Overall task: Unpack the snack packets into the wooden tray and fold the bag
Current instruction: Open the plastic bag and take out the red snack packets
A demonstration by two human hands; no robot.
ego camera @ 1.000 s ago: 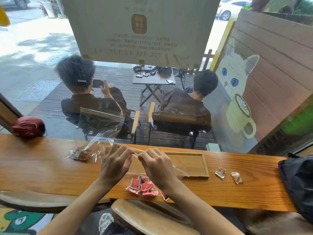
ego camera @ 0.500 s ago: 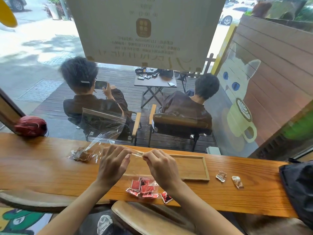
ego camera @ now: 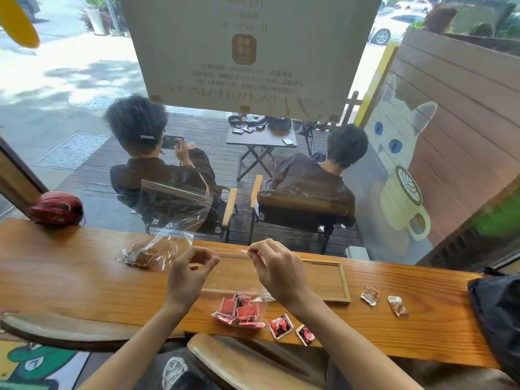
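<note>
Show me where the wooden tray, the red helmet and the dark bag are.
wooden tray (ego camera: 343, 280): head view, its right rim.
red helmet (ego camera: 56, 207): head view, its shell.
dark bag (ego camera: 498, 311): head view, its fabric body.

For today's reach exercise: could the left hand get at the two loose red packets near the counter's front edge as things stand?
Probably not directly. The left hand holds nothing, but the right hand, pinching the clear bag, has its forearm lying between it and the two red packets.
</note>
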